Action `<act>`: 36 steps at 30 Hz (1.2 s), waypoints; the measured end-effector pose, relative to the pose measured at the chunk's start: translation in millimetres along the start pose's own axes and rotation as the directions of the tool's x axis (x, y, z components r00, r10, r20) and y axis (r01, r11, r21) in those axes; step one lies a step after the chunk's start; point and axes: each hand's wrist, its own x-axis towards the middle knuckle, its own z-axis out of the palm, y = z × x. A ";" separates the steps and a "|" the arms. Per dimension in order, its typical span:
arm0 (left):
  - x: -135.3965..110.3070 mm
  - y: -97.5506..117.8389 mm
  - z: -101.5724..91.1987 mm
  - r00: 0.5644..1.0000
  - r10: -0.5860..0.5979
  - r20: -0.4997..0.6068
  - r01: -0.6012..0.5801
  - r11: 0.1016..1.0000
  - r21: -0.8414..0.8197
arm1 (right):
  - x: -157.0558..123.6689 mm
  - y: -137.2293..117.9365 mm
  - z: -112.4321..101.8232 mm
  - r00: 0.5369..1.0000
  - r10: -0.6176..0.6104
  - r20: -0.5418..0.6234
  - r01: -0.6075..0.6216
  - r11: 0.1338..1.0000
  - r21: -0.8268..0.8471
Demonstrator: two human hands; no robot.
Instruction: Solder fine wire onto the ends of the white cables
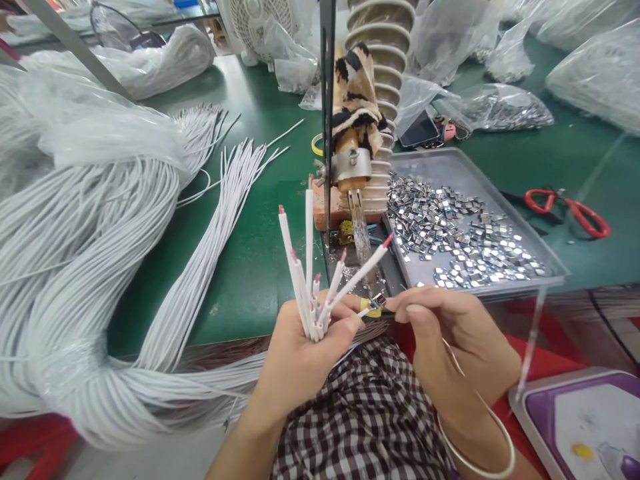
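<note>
My left hand (305, 353) is closed around a bunch of white cables (303, 293) whose stripped ends show red inner wires. One cable end sticks out sideways between its thumb and finger, toward a small metal connector (379, 299). My right hand (450, 333) pinches at that connector with thumb and forefinger; the fingertips partly hide it. Right above, the tip of a clamped soldering iron (361, 233) points down and meets or nearly meets the connector. A bit of yellow material (374, 312) lies beneath it.
A grey tray (510, 207) full of small metal connectors stands right of the iron. Red-handled cutters (565, 203) lie beyond. Large bundles of white cable (125, 220) cover the left. A ribbed hose (383, 67) rises behind the iron; plastic bags (500, 110) and a fan (257, 27) sit farther back.
</note>
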 end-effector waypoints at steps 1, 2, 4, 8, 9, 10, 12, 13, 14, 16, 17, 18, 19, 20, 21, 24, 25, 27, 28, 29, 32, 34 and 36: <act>-1.2 -1.3 0.7 1.000 0.016 0.003 -0.016 0.999 0.032 | 0.1 0.7 0.5 1.000 0.019 0.010 -0.018 0.999 -0.032; -2.7 -2.9 1.0 1.000 0.030 0.009 -0.031 0.997 0.065 | 0.5 0.9 0.8 0.999 0.029 0.031 -0.028 0.998 -0.047; -6.8 -7.3 0.0 0.997 0.048 0.053 -0.054 0.991 0.120 | 1.2 0.8 0.0 0.996 0.048 0.075 -0.048 0.999 0.000; -18.1 -19.7 -8.1 0.994 0.050 0.097 -0.059 0.993 0.098 | 0.6 2.8 -14.9 0.986 0.135 0.093 -0.145 0.983 0.110; -21.1 -22.9 -10.3 0.996 0.072 0.060 -0.075 0.995 0.058 | 0.2 3.2 -21.0 0.985 0.153 0.079 -0.159 0.984 0.083; -24.0 -25.9 -11.8 0.995 0.101 0.012 -0.102 0.995 0.010 | -0.3 3.1 -27.2 0.986 0.160 0.047 -0.162 0.986 0.026; -29.0 -29.8 -11.9 0.992 0.125 -0.021 -0.125 0.991 -0.036 | -1.7 0.1 -36.4 0.992 0.125 -0.027 -0.128 0.982 -0.138; -30.9 -30.6 -10.3 0.994 0.108 -0.009 -0.108 0.994 -0.010 | -3.0 -2.9 -38.2 0.996 0.084 -0.021 -0.087 0.973 -0.216; -32.5 -30.4 -7.9 0.996 0.083 0.009 -0.083 0.996 0.037 | -4.7 -6.6 -37.8 0.999 0.035 0.036 -0.024 0.964 -0.266; -34.9 -28.3 -1.9 0.998 0.039 0.058 -0.045 0.992 0.118 | -9.3 -14.7 -30.7 0.962 -0.066 0.264 0.130 0.964 -0.232; -35.7 -26.8 0.7 0.996 0.025 0.088 -0.037 0.991 0.132 | -11.8 -17.9 -25.2 0.921 -0.113 0.372 0.183 0.971 -0.156; -36.4 -25.5 2.4 0.993 0.013 0.118 -0.029 0.991 0.130 | -13.9 -20.1 -19.5 0.886 -0.151 0.439 0.202 0.977 -0.072; -37.0 -24.4 3.2 0.989 0.000 0.145 -0.019 0.992 0.128 | -15.3 -21.2 -14.6 0.874 -0.166 0.456 0.189 0.982 -0.004; -37.5 -23.7 3.0 0.986 -0.005 0.167 -0.016 0.992 0.129 | -15.8 -21.3 -11.2 0.878 -0.169 0.449 0.172 0.984 0.034; -37.8 -23.4 2.0 0.982 -0.001 0.190 -0.025 0.991 0.133 | -15.6 -20.8 -9.5 0.888 -0.161 0.431 0.151 0.987 0.057; -38.0 -24.2 -2.1 0.970 0.105 0.219 -0.136 0.982 0.132 | -11.4 -18.8 -13.2 0.925 -0.108 0.365 0.080 0.993 0.089; -37.9 -24.6 -2.9 0.967 0.149 0.208 -0.178 0.976 0.125 | -9.9 -18.7 -15.7 0.935 -0.077 0.345 0.043 0.993 0.107; -37.5 -25.2 -3.1 0.968 0.207 0.140 -0.226 0.966 0.129 | -8.0 -19.0 -19.7 0.947 0.004 0.322 -0.044 0.992 0.118; -37.4 -25.4 -2.7 0.970 0.219 0.100 -0.232 0.963 0.140 | -7.8 -19.2 -20.9 0.945 0.042 0.325 -0.085 0.989 0.119; -37.2 -25.4 -2.1 0.971 0.226 0.072 -0.235 0.960 0.154 | -8.0 -19.3 -21.6 0.940 0.072 0.335 -0.119 0.986 0.121; -37.5 -25.2 -0.1 0.965 0.258 0.037 -0.261 0.948 0.182 | -10.1 -18.7 -21.4 0.923 0.125 0.364 -0.184 0.974 0.131; -38.1 -24.7 1.4 0.961 0.274 0.036 -0.276 0.941 0.197 | -11.2 -17.8 -20.9 0.918 0.150 0.367 -0.214 0.966 0.142; -38.5 -23.9 3.0 0.962 0.271 0.029 -0.271 0.940 0.209 | -11.5 -17.5 -20.8 0.902 0.185 0.391 -0.260 0.954 0.150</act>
